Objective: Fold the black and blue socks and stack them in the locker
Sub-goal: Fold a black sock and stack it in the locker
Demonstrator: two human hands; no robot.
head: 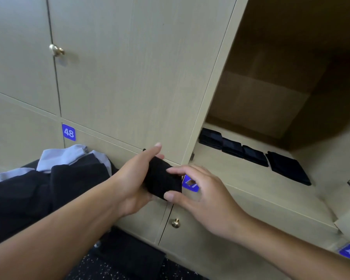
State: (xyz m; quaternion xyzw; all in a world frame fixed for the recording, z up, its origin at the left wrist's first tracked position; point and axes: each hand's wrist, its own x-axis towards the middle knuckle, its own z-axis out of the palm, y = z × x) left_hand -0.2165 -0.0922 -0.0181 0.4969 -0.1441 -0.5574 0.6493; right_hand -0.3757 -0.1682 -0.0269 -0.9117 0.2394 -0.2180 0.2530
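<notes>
Left hand (pixel 133 178) cupping folded black sock (pixel 162 178), right hand (pixel 198 190) pinching its edge; best kept flat, then set beside the locker's (pixel 251 178) folded stacks (pixel 232 147).

We hold a folded black sock (pixel 162 179) in our left hand (pixel 133 178), our right hand (pixel 200 190) pinching its edge; four folded socks (pixel 253 155) line the open locker's (pixel 251 190) front edge.
</notes>
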